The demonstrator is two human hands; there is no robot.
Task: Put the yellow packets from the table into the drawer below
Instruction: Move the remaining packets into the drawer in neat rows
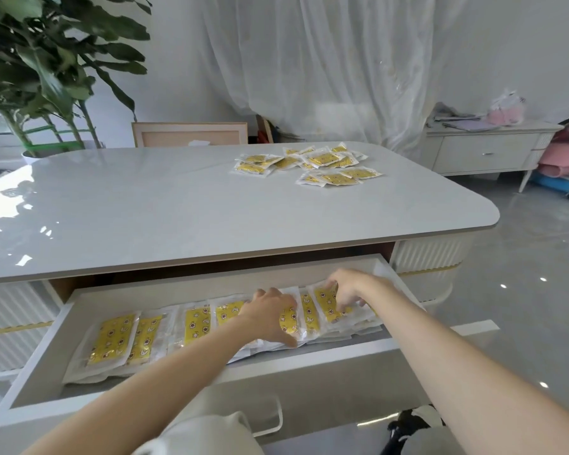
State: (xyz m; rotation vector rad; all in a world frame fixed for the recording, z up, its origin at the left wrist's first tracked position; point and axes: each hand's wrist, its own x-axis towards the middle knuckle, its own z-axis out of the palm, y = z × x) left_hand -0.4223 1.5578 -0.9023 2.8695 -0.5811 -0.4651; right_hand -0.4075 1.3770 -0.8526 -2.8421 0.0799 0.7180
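The drawer (46,356) under the white table (145,208) is pulled out toward me. Several yellow packets (151,333) in clear wrappers lie in a row inside it. My left hand (270,313) rests on the packets at the drawer's middle right, fingers spread and pressing on them. My right hand (352,287) is just right of it, fingertips pinching the top edge of a yellow packet (326,303) at the right end of the row. A loose pile of several more yellow packets (312,164) lies on the table's far right part.
A large potted plant (46,77) stands at the far left behind the table. A chair back (191,134) is on the far side. A white side cabinet (486,149) and pink rolls (565,156) sit at the right. The drawer handle (276,418) is near my knees.
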